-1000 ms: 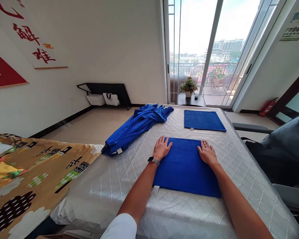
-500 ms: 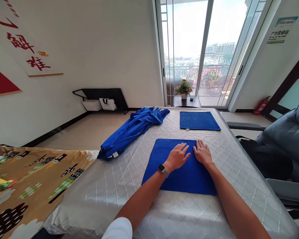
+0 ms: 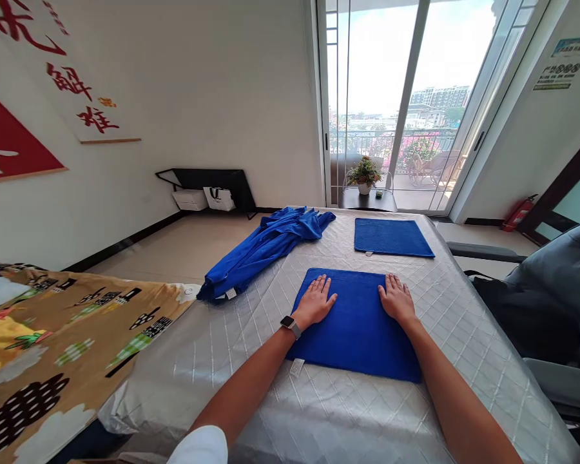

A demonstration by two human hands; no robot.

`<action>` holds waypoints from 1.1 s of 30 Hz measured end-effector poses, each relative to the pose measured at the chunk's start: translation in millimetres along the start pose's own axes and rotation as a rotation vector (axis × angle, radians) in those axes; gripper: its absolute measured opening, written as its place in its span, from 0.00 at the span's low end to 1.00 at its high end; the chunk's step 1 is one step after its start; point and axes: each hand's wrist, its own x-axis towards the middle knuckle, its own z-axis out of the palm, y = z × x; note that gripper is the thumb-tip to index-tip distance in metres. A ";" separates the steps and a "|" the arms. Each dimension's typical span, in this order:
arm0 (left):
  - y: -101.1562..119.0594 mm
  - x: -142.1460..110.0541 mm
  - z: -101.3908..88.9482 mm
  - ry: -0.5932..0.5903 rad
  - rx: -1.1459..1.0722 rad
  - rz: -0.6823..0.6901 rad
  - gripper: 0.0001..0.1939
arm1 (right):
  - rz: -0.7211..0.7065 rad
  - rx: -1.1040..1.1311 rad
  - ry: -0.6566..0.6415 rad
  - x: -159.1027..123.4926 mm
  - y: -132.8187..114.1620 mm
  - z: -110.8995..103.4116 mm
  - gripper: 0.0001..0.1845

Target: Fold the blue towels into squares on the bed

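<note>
A blue towel lies spread flat in front of me, with a white label poking out at its near left corner. My left hand, a watch on its wrist, rests flat on the towel's left part, fingers stretched out. Flat on the right part, close to the far right corner, lies my right hand, fingers extended. Neither hand grips anything. Farther back, a second blue towel lies flat, and a heap of crumpled blue cloth sits to the left.
Everything blue rests on a silver quilted table cover. A patterned tan blanket borders it on the left. On the right stand a grey chair and a fire extinguisher. A potted plant stands beyond the far edge.
My left hand has slid left across the towel, from near its middle to its left side. The near left label has come into view. My right hand stays at the right side.
</note>
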 end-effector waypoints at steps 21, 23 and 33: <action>-10.9 0.3 -18.2 0.086 0.070 -0.108 0.37 | 0.006 0.015 -0.005 -1.4 -0.2 -1.7 0.37; 17.1 15.0 -13.6 0.073 0.043 0.025 0.38 | 0.008 0.016 -0.003 -1.1 -0.1 -1.1 0.37; 76.8 54.5 17.4 0.046 -0.074 0.053 0.39 | -0.002 0.015 0.000 -1.1 -0.4 -1.1 0.37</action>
